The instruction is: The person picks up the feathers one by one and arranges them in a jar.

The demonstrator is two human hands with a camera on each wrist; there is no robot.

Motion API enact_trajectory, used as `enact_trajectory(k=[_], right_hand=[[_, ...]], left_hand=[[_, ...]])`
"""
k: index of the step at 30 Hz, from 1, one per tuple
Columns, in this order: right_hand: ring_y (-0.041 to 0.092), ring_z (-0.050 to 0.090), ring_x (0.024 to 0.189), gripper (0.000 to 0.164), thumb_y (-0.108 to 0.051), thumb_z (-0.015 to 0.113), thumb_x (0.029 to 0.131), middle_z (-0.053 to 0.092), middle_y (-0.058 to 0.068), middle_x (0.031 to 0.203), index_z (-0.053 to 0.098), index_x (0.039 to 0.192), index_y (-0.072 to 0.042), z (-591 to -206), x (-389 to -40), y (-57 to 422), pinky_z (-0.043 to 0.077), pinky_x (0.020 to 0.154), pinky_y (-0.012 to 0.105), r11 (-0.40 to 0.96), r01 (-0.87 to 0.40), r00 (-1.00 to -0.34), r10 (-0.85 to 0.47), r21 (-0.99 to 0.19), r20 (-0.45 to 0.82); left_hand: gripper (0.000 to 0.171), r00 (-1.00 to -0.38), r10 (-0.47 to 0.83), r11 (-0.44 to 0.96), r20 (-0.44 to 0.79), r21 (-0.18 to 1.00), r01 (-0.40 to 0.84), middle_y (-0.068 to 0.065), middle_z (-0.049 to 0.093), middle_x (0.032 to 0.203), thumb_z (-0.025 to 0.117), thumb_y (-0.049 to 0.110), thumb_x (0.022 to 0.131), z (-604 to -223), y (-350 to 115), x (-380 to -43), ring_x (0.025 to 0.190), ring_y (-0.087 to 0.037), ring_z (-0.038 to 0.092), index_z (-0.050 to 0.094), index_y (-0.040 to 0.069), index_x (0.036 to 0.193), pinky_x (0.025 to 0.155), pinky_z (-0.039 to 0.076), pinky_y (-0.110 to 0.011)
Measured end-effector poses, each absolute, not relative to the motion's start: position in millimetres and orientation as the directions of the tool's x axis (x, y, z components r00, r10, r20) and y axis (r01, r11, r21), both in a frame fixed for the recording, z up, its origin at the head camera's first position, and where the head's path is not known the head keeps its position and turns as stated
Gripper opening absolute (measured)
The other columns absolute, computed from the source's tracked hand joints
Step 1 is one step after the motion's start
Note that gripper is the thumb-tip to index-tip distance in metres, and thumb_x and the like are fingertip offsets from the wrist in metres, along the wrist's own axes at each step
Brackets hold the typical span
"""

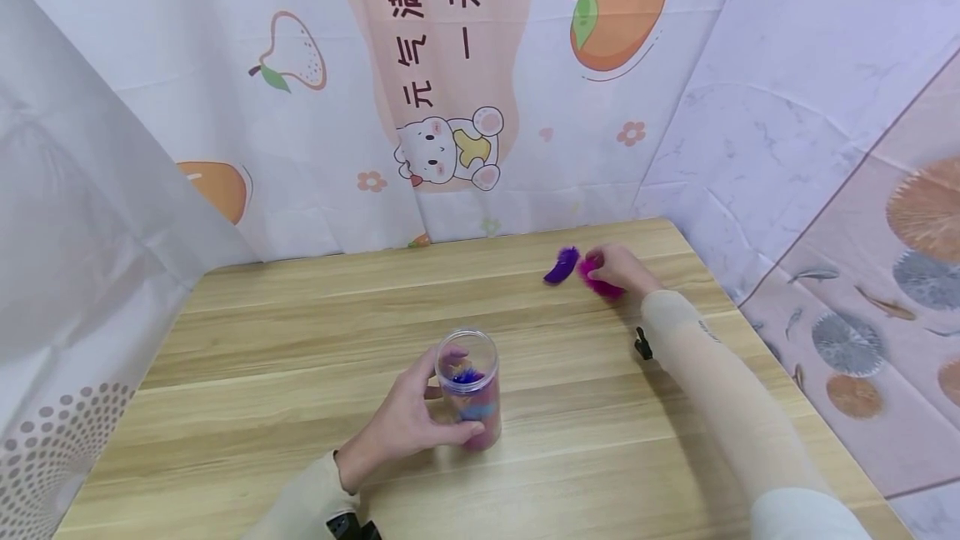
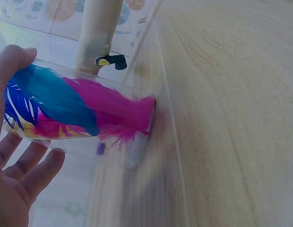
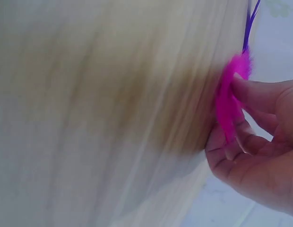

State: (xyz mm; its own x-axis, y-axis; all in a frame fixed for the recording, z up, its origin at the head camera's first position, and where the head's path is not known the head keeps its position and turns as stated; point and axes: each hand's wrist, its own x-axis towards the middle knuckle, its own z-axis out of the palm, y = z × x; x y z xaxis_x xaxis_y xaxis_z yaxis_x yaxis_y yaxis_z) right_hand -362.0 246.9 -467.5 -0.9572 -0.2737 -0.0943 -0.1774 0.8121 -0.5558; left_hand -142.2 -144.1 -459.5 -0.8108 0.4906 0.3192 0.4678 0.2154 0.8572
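Note:
My left hand (image 1: 405, 415) holds a clear cylindrical jar (image 1: 489, 407) upright on the table, thumb on one side and fingers on the other. No lid covers its rim. Through its wall, the left wrist view shows a teal feather (image 2: 54, 92), a pink feather (image 2: 113, 106) and a dark blue feather (image 2: 19, 101). Toward the back right of the table, my right hand (image 1: 618, 267) pinches a bright magenta feather (image 1: 604, 290) between thumb and fingers. Just left of it lies a purple feather (image 1: 561, 267), partly visible at the top of the right wrist view.
The wood-grain table (image 1: 300, 332) ends at a printed cloth backdrop (image 1: 300, 148) along its back edge. Another patterned cloth (image 1: 862, 273) hangs along the right side. Small black devices sit on both wrists.

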Motion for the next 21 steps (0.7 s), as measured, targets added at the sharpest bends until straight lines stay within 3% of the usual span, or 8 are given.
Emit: enact_trajectory(k=[9, 15, 21], right_hand=[[0.037, 0.065, 0.100, 0.025, -0.001, 0.067, 0.093, 0.069, 0.027, 0.109, 0.066, 0.114, 0.012, -463.1, -361.0, 242.5, 0.051, 0.095, 0.050, 0.857, -0.143, -0.960, -0.242, -0.496, -0.141], [0.020, 0.061, 0.074, 0.014, 0.001, 0.066, 0.092, 0.072, 0.015, 0.089, 0.071, 0.103, 0.008, -464.1, -359.6, 243.2, 0.053, 0.073, 0.035, 0.843, -0.145, -0.958, -0.251, -0.518, -0.140], [0.014, 0.058, 0.070, 0.013, 0.001, 0.064, 0.093, 0.071, 0.010, 0.084, 0.071, 0.103, 0.007, -464.4, -358.5, 244.6, 0.048, 0.067, 0.028, 0.832, -0.146, -0.957, -0.256, -0.535, -0.138]], left_hand=[[0.086, -0.807, 0.498, 0.209, 0.317, 0.859, 0.467, -0.002, 0.056, 0.135, 0.092, 0.028, 0.076, -459.9, -143.5, -143.3, 0.121, -0.026, 0.057, 0.041, 0.026, 0.145, 0.084, 0.059, -0.038], [0.087, -0.810, 0.493, 0.207, 0.317, 0.861, 0.464, -0.002, 0.056, 0.135, 0.092, 0.028, 0.075, -459.9, -143.0, -142.8, 0.121, -0.026, 0.057, 0.041, 0.027, 0.145, 0.084, 0.059, -0.038], [0.086, -0.813, 0.488, 0.203, 0.318, 0.864, 0.461, 0.000, 0.056, 0.134, 0.093, 0.028, 0.075, -459.8, -143.1, -142.3, 0.120, -0.025, 0.058, 0.042, 0.028, 0.145, 0.085, 0.058, -0.037]])
